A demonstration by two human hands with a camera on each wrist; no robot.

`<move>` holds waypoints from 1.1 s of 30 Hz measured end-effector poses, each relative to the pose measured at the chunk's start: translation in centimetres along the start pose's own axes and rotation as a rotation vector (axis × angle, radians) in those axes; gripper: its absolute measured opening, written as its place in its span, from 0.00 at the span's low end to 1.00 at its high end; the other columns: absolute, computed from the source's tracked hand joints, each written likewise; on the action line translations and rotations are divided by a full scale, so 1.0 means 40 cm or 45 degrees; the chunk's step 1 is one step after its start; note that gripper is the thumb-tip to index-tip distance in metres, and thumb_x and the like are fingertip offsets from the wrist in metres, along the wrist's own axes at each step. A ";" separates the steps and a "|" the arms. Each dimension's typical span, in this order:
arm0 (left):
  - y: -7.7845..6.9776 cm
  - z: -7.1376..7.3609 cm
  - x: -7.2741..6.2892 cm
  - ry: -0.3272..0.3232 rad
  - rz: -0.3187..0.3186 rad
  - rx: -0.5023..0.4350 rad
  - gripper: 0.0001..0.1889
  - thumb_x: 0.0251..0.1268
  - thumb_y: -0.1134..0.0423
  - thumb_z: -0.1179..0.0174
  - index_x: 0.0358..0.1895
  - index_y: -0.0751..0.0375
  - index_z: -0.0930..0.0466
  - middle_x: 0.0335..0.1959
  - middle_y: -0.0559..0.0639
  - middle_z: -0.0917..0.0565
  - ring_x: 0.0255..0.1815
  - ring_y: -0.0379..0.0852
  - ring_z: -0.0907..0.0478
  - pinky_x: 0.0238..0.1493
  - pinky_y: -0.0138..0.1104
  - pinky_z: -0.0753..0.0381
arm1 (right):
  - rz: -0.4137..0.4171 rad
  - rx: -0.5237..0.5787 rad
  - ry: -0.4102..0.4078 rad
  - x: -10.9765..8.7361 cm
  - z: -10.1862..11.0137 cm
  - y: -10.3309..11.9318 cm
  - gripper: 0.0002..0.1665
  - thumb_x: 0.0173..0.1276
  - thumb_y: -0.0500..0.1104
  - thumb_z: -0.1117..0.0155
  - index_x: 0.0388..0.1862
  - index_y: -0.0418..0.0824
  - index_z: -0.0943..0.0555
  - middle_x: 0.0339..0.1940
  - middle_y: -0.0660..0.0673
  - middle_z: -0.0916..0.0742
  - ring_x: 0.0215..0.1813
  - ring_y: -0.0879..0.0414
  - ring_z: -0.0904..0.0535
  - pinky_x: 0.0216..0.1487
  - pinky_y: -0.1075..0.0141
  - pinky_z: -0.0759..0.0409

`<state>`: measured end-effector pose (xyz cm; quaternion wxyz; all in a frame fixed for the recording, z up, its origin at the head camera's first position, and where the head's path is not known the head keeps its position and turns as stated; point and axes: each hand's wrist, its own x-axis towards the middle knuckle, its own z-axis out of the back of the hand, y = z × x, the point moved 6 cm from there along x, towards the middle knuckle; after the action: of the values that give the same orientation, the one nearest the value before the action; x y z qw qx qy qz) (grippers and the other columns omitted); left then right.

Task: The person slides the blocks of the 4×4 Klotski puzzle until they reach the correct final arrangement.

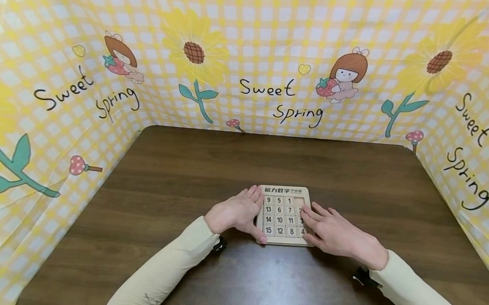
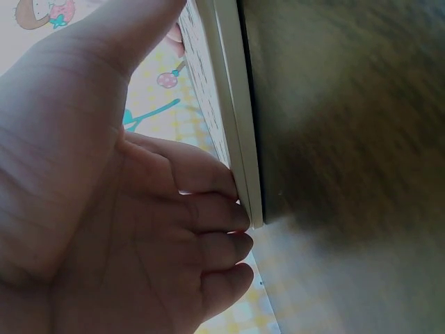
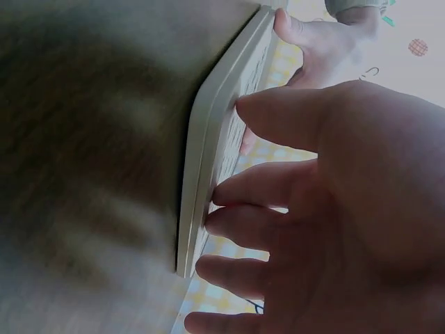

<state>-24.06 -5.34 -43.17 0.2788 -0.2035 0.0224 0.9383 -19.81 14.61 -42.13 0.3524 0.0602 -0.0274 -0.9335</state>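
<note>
A pale wooden number sliding puzzle (image 1: 282,240) lies flat on the table, its numbered tiles in rows under a printed heading. One slot (image 1: 298,201) at the top right of the grid has no tile. Along the puzzle's left edge rests my left hand (image 1: 241,212), fingers extended against the side and thumb at the near left corner. My right hand (image 1: 336,231) reaches over the right edge with spread fingers, its fingertips on the right-hand column near the 2, 3 and 4 tiles. In the right wrist view, the right thumb and two fingers touch the puzzle's face (image 3: 226,149).
The dark wood-grain table (image 1: 194,163) extends around the puzzle on every side. Yellow checked cloth (image 1: 258,42) printed with flowers and lettering hangs behind it and along both sides. Black wrist straps (image 1: 364,277) show below the sleeves.
</note>
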 end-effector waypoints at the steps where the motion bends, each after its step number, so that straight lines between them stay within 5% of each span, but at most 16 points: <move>1: 0.000 0.000 0.000 0.002 0.002 -0.001 0.68 0.44 0.24 0.37 0.78 0.67 0.57 0.81 0.62 0.59 0.82 0.55 0.62 0.82 0.42 0.57 | -0.002 -0.002 -0.002 0.000 0.001 0.001 0.36 0.73 0.54 0.44 0.72 0.34 0.32 0.74 0.36 0.29 0.74 0.34 0.36 0.67 0.34 0.33; 33: -0.001 0.001 -0.002 -0.017 -0.012 0.023 0.69 0.43 0.23 0.37 0.78 0.68 0.58 0.81 0.64 0.57 0.82 0.55 0.60 0.82 0.43 0.55 | -0.013 -0.025 -0.017 0.048 -0.004 -0.037 0.37 0.74 0.57 0.46 0.72 0.34 0.33 0.74 0.34 0.30 0.74 0.34 0.36 0.64 0.34 0.30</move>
<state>-24.00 -5.34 -43.09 0.2852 -0.1947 0.0282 0.9381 -22.18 14.44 -42.61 0.3479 0.0507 -0.0204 -0.9359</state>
